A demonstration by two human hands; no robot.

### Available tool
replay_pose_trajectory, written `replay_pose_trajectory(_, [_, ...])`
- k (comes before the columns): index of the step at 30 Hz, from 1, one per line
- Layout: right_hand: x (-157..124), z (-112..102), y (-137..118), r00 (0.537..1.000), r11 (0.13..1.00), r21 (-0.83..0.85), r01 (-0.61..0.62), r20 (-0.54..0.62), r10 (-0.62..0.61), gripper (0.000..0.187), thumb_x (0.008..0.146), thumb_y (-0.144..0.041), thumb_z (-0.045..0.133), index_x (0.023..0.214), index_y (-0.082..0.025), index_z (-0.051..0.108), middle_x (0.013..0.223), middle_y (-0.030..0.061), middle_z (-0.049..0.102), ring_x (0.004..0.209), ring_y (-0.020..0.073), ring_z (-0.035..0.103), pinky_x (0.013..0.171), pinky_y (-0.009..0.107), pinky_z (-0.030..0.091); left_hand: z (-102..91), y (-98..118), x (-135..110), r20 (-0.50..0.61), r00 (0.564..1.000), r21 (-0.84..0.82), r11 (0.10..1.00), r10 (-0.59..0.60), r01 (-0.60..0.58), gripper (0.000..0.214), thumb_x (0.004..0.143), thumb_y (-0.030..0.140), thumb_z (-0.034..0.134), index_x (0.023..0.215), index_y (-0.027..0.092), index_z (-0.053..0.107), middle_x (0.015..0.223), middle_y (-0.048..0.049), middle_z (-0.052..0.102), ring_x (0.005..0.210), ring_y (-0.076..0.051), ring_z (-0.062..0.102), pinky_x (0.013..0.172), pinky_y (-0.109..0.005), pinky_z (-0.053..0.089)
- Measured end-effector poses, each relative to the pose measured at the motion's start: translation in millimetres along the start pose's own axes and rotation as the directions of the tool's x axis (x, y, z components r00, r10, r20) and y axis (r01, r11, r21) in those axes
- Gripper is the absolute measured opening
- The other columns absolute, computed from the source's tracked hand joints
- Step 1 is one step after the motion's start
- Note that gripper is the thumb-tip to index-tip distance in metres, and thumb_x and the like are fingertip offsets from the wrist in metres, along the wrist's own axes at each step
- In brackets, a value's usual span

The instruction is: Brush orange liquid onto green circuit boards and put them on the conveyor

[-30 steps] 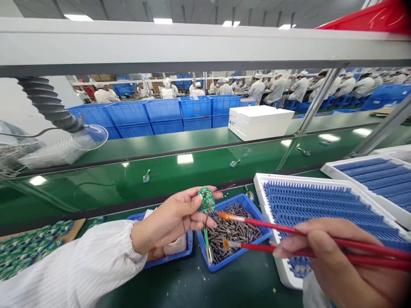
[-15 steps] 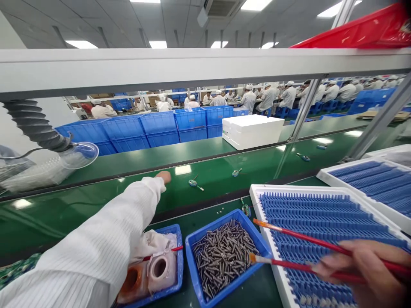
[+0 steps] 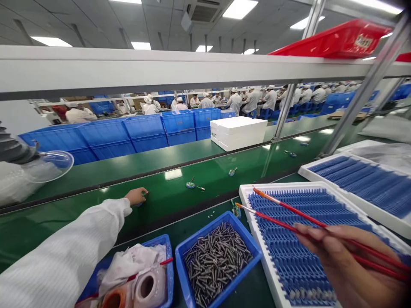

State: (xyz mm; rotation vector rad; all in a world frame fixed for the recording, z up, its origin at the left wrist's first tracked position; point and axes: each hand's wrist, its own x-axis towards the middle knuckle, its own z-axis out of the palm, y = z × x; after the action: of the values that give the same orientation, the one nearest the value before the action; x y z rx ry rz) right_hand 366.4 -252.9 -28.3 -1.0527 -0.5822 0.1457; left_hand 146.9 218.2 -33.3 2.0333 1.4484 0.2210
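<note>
Your left grip (image 3: 136, 196) rests at a small circuit board (image 3: 141, 204) on the green conveyor belt (image 3: 167, 201); you can't tell if it's released. A blue bin (image 3: 167, 269) holds white cloth (image 3: 128, 263), a blue tray (image 3: 205, 229) holds steel screws (image 3: 218, 265), and your right grip (image 3: 346, 261) clenches two red-handled probes (image 3: 282, 204) over blue racks (image 3: 289, 252) in a white tray (image 3: 258, 239).

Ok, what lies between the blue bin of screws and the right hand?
A white tray of blue slotted racks lies there, in the head view.
</note>
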Motion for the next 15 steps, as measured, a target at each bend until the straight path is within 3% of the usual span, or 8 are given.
replay_pose_trajectory(4, [2.8, 15.0, -12.4, 0.997, 0.998, 0.051, 0.024, 0.076, -0.028, 0.025, 0.082, -0.021, 0.080, 0.102, -0.029, 0.068, 0.091, -0.0014, 0.075, 0.087, 0.0229, 0.073, 0.084, 0.028, 0.062, -30.7, 29.6, -42.5, -0.040, 0.999, -0.361, 0.931, 0.037, -0.049, 0.027, 0.092, 0.024, 0.063, 0.117, 0.015, 0.061, 0.114, -0.0081, 0.065, 0.093, -0.021, 0.066, 0.077, -0.039, 0.058])
replay_pose_trajectory(6, [0.3, 19.4, -17.4, 0.995, 0.996, 0.079, 0.033, 0.093, -0.040, 0.027, 0.081, -0.021, 0.081, 0.103, -0.029, 0.068, 0.092, -0.0024, 0.075, 0.087, 0.0223, 0.073, 0.084, 0.026, 0.061, -48.4, 45.7, -81.4, -0.076, 0.993, -0.546, 0.829, 0.094, -0.120, 0.020, 0.092, 0.019, 0.062, 0.110, 0.013, 0.062, 0.108, -0.0067, 0.067, 0.094, -0.018, 0.066, 0.081, -0.034, 0.058])
replay_pose_trajectory(7, [-1.9, 21.2, -19.2, 0.994, 0.995, 0.095, 0.035, 0.102, -0.045, 0.029, 0.080, -0.021, 0.082, 0.103, -0.030, 0.068, 0.091, -0.0031, 0.075, 0.086, 0.0217, 0.073, 0.084, 0.025, 0.061, -55.8, 51.8, -104.3, -0.079, 0.988, -0.626, 0.765, 0.134, -0.154, 0.016, 0.091, 0.019, 0.063, 0.106, 0.012, 0.063, 0.106, -0.0053, 0.068, 0.101, -0.015, 0.065, 0.090, -0.026, 0.054])
replay_pose_trajectory(9, [-7.2, 24.7, -22.1, 0.993, 0.992, 0.121, 0.032, 0.113, -0.045, 0.031, 0.078, -0.021, 0.084, 0.102, -0.030, 0.068, 0.091, -0.0040, 0.075, 0.085, 0.0209, 0.073, 0.084, 0.024, 0.060, -65.4, 56.6, -153.3, -0.105, 0.985, -0.744, 0.647, 0.135, -0.168, 0.010, 0.092, 0.014, 0.057, 0.097, 0.010, 0.064, 0.097, -0.0061, 0.071, 0.102, -0.013, 0.064, 0.094, -0.018, 0.050])
replay_pose_trajectory(12, [-15.0, 32.6, -27.6, 0.989, 0.992, 0.128, 0.004, 0.143, -0.023, 0.031, 0.077, -0.021, 0.085, 0.101, -0.031, 0.068, 0.089, -0.0043, 0.075, 0.081, 0.0207, 0.073, 0.082, 0.022, 0.061, -65.7, 38.3, -224.9, -0.117, 0.992, -0.880, 0.458, 0.045, -0.125, 0.013, 0.085, 0.015, 0.060, 0.098, 0.014, 0.064, 0.092, -0.0047, 0.073, 0.090, -0.013, 0.068, 0.084, -0.015, 0.056])
replay_pose_trajectory(15, [-21.4, 47.5, -35.8, 0.973, 0.996, 0.092, 0.001, 0.232, -0.022, 0.032, 0.077, -0.019, 0.084, 0.102, -0.031, 0.068, 0.089, -0.0042, 0.075, 0.078, 0.0209, 0.073, 0.079, 0.022, 0.061, -51.4, -4.8, -286.4, 0.007, 0.998, -0.978, 0.207, -0.063, 0.020, 0.041, 0.052, 0.029, 0.090, 0.087, 0.025, 0.069, 0.070, 0.0050, 0.068, 0.061, -0.012, 0.064, 0.055, -0.014, 0.057])
